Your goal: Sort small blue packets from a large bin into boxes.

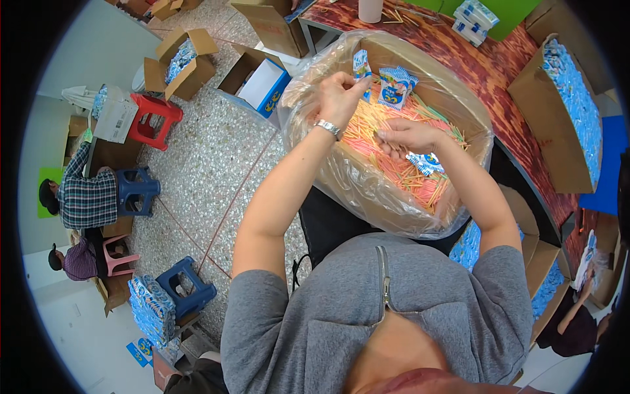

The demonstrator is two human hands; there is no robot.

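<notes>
1. The left packet (360, 64) is held upright over the sticks (362, 127); the left hand (340, 100) appears closed on its lower end, probably so that its face and top are left uncovered.
2. The right hand (410, 136) is held low over the heap with fingers curled; whether any sticks are gripped cannot be told.
3. The middle packet (396, 88) is propped on the sticks, and the lower packet (426, 163) is rested beneath the right wrist, seemingly to be kept within reach.
4. The sticks are heaped loose in the box (448, 77); it is lined with a clear bag (384, 213), folded outward over the rim, presumably to keep them clean.
5. The box is placed just beside the counter (489, 85), in front of the body, apparently so that both hands can be used over it.
</notes>
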